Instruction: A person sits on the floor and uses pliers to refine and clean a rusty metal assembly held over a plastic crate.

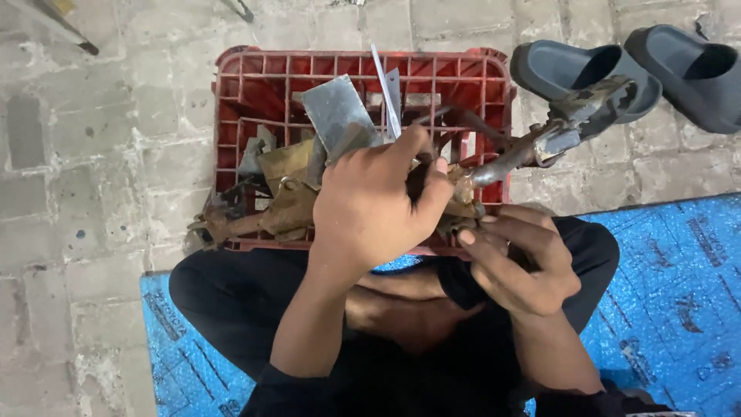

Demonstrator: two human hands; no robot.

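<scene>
Hands (370, 205) (517, 262) grip rusty metal part (509, 158) over red crate (255, 85), paved floor (100, 154).

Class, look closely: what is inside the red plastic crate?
The red crate holds rusty metal scraps and a grey plate. The left hand covers some pieces; lower layers are hidden.
</scene>
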